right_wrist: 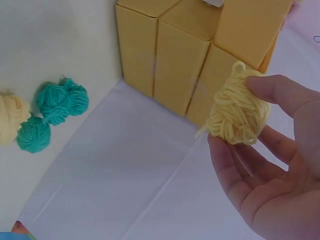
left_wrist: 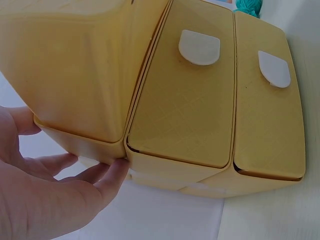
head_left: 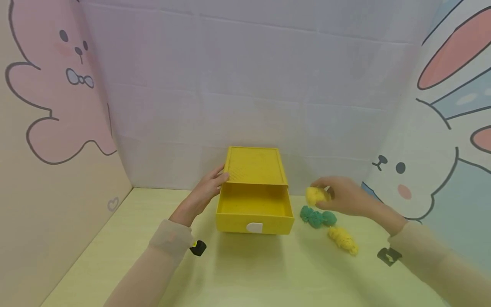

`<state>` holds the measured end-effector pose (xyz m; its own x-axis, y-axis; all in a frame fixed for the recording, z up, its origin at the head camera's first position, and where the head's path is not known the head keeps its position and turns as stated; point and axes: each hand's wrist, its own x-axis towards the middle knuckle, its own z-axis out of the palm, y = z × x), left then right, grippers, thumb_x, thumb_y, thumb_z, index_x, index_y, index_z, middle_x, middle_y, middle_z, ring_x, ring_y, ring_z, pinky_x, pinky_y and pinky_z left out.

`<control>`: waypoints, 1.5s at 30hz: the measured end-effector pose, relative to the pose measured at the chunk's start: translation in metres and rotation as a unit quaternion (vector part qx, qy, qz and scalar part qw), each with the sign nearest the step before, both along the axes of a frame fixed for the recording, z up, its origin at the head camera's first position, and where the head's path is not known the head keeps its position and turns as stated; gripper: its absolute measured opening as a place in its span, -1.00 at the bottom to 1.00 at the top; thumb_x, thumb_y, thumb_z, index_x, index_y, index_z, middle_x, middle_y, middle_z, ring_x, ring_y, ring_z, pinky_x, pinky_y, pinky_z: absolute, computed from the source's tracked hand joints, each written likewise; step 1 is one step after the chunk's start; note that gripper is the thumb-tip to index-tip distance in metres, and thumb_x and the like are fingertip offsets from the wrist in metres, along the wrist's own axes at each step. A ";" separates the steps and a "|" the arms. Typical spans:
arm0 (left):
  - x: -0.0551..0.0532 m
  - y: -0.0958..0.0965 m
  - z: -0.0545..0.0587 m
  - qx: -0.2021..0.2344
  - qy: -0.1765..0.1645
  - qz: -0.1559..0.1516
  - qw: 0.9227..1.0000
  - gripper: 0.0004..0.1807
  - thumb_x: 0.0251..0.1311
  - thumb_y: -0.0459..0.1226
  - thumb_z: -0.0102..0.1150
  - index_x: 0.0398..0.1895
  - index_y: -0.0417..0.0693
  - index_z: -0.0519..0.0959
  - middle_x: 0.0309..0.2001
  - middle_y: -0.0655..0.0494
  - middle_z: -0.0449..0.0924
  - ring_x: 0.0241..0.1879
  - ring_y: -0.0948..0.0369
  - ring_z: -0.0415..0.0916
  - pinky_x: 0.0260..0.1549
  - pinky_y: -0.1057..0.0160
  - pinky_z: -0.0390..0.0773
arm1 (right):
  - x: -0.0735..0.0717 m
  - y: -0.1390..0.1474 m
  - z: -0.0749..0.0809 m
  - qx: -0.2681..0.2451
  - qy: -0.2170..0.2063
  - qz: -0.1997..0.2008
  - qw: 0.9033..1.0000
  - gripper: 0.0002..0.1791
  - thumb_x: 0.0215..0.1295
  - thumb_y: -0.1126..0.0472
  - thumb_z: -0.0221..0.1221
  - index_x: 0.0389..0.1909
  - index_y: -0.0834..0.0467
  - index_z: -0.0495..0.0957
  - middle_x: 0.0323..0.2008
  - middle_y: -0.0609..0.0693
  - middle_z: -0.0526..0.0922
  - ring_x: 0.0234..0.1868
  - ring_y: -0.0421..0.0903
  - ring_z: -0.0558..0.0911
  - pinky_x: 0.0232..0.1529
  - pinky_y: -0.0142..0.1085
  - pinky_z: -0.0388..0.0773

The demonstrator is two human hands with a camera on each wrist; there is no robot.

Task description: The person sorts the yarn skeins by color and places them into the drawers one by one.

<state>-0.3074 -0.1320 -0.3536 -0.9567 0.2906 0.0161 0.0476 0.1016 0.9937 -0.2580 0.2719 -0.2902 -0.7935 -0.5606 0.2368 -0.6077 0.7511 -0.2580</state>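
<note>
A yellow drawer cabinet (head_left: pixel 255 164) stands against the back wall, its top drawer (head_left: pixel 255 224) pulled out and the bare inside showing. My left hand (head_left: pixel 205 189) holds the cabinet's upper left edge, thumb over the top and fingers along the side. In the left wrist view, two closed lower drawers (left_wrist: pixel 182 100) with white tabs show beside the pulled-out one. To the right of the cabinet, my right hand (head_left: pixel 345 196) pinches a yellow yarn ball (right_wrist: pixel 237 110) between thumb and fingers, raised above the table.
Green yarn balls (head_left: pixel 316 218) lie on the table right of the cabinet. In front of them is a yellow yarn bundle (head_left: pixel 343 240). The white back wall (head_left: pixel 253 85) meets side panels with a pink bear (head_left: pixel 73 81) and a white rabbit (head_left: pixel 414 170).
</note>
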 end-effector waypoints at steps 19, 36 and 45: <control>0.001 -0.001 -0.001 0.004 0.013 -0.008 1.000 -0.27 0.67 -0.01 -0.04 0.76 0.22 -0.02 0.72 0.05 -0.05 0.68 -0.06 -0.06 0.59 -0.30 0.06 | -0.007 -0.088 0.032 0.002 -0.013 0.064 0.998 -0.50 0.30 0.13 0.46 0.24 0.13 0.69 -0.03 -0.05 0.78 -0.36 -0.18 0.58 -0.32 -0.29 0.60; -0.002 0.000 -0.002 0.011 0.011 -0.011 1.000 -0.29 0.68 -0.02 -0.03 0.76 0.21 0.01 0.68 -0.03 0.07 0.65 -0.07 0.04 0.59 -0.29 0.09 | -0.015 -0.155 0.005 -0.026 -0.038 0.140 0.989 -0.60 0.24 0.20 0.45 0.10 0.17 0.74 -0.24 -0.11 0.71 -0.36 -0.10 0.52 -0.31 -0.36 0.45; 0.000 -0.002 -0.001 0.008 0.016 -0.014 1.000 -0.28 0.68 -0.01 -0.04 0.76 0.20 0.00 0.71 0.01 0.00 0.66 -0.08 0.01 0.59 -0.28 0.10 | -0.019 -0.172 -0.011 -0.006 -0.030 0.150 0.988 -0.59 0.27 0.14 0.49 0.12 0.16 0.74 -0.19 -0.13 0.75 -0.35 -0.18 0.51 -0.29 -0.39 0.44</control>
<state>-0.3072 -0.1341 -0.3550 -0.9469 0.3174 0.0510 0.0818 0.0844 0.9931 -0.2775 0.1003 -0.3008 -0.6045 -0.7702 0.2033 -0.7862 0.5359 -0.3076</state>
